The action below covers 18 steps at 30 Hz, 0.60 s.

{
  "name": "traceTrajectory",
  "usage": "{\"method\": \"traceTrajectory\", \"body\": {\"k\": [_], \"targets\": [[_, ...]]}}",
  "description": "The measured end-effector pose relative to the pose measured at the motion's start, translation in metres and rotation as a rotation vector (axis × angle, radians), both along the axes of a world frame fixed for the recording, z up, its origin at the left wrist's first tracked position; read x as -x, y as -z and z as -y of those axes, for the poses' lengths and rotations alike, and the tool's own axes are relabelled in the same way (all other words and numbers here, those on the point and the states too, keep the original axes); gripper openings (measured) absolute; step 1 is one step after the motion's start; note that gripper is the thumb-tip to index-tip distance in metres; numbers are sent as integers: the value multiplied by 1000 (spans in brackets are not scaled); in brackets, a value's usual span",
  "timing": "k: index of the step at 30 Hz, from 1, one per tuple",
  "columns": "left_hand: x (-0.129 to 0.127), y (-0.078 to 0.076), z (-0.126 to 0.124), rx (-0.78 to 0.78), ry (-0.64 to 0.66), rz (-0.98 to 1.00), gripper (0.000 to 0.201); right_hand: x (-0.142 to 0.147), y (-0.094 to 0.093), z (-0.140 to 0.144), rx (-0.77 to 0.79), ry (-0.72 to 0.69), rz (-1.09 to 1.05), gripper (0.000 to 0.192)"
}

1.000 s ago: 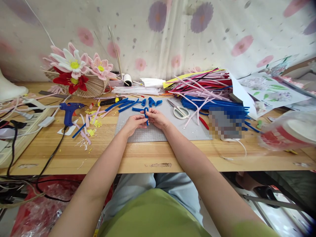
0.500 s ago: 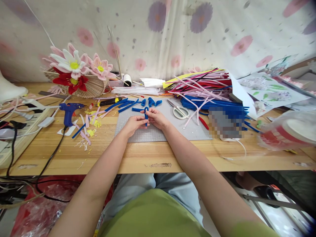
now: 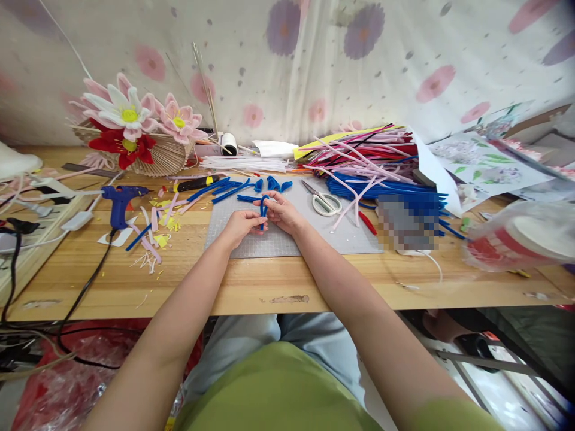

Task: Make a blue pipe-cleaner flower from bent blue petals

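Left hand (image 3: 242, 228) and right hand (image 3: 284, 213) are together at the near middle of the surface (image 3: 179, 294), both with their fingertips pinched on one bent blue fuzzy stem (image 3: 262, 211). That stem stands about upright between them, folded over at its far end, above the left part of the grey cutting mat (image 3: 348, 240). How firmly each hand grips is hard to tell, since the fingers cover part of it.

Uneven pressure from the two hands could twist the fold or leave its two sides unequal. Should one pinch loosen, the bend might spring apart, if the stem is as springy as it looks. Just beyond the hands lie blue shaped pieces (image 3: 274, 183) and, left of them, blue strips (image 3: 230, 190); a careless knuckle could scatter these. To the right, scissors (image 3: 325, 203) rest with parted blades pointing far left, so a blind reach there risks a nick.
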State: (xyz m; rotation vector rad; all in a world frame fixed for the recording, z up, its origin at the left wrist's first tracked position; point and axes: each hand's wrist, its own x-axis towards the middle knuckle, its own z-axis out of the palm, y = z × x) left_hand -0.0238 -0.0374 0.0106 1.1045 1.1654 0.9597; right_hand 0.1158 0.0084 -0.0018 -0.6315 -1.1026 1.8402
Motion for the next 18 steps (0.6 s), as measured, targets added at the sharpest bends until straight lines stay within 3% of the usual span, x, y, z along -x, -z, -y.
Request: {"method": "traceTrajectory", "body": {"k": [10, 18], "targets": [[2, -4, 2, 55, 81, -61, 36, -1, 8, -8, 93, 21, -11, 28], [0, 1, -1, 66, 110, -94, 34, -1, -3, -6, 195, 93, 2, 14]]}}
